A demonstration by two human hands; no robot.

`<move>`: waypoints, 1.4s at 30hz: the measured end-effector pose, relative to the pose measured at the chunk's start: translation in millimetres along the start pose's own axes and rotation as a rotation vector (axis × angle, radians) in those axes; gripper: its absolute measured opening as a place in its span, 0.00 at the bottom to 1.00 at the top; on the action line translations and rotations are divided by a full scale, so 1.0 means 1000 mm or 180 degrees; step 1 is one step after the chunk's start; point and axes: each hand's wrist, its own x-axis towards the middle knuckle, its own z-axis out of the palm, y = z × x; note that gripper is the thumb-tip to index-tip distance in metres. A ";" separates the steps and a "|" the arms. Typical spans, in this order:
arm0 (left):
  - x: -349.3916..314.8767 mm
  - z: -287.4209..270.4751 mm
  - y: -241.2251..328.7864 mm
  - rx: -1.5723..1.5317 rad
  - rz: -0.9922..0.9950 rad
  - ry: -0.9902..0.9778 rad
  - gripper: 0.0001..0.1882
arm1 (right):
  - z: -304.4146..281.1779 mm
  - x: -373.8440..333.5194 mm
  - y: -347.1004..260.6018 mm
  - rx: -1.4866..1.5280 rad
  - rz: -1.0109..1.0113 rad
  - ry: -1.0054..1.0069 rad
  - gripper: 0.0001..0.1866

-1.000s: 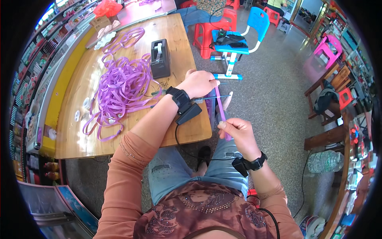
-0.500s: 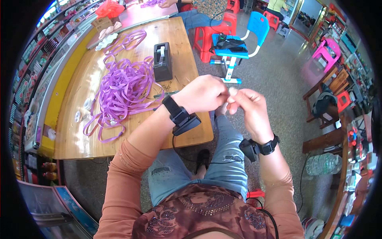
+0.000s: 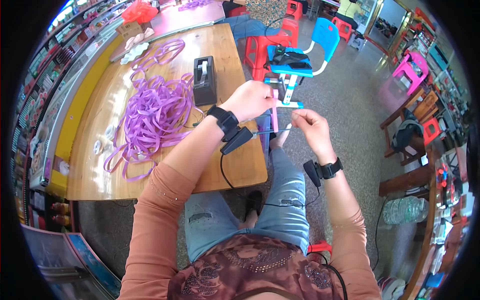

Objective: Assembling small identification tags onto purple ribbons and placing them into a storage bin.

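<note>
My left hand (image 3: 254, 100) is closed just beyond the table's right edge, with a short strip of pink-purple ribbon (image 3: 275, 114) hanging from its fingers. To the right, my right hand (image 3: 312, 127) is held in a pinch, thumb and fingertips together. Two thin dark, wire-like lines (image 3: 272, 131) run between the hands, behind or across the ribbon; whether my right fingers grip them I cannot tell. On the wooden table (image 3: 235, 170) lies a large tangled heap of purple ribbon (image 3: 155, 112). A black tape dispenser (image 3: 205, 82) stands beside the heap.
Small white rolls (image 3: 98, 147) lie left of the heap. A blue chair (image 3: 295, 65) bearing dark items stands ahead, next to red stools (image 3: 260, 52) and a seated person. Stocked shelves line both sides. A black cable (image 3: 225, 175) hangs from my left wrist device.
My hands have moved apart from nearly touching: the left went slightly up and left, the right slightly down. The pink-purple strip and thin dark lines now show between them.
</note>
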 end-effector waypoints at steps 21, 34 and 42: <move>0.005 0.010 -0.034 -0.0079 -0.0582 -0.0787 0.15 | 0.055 0.011 0.048 0.2179 0.0317 -0.0555 0.15; 0.007 0.016 -0.038 0.0036 -0.0657 -0.0631 0.14 | 0.054 0.024 0.060 0.2092 0.0187 -0.0552 0.20; 0.007 0.023 -0.050 -0.0070 -0.0764 -0.0719 0.16 | 0.050 0.026 0.059 0.1783 0.0121 -0.0588 0.17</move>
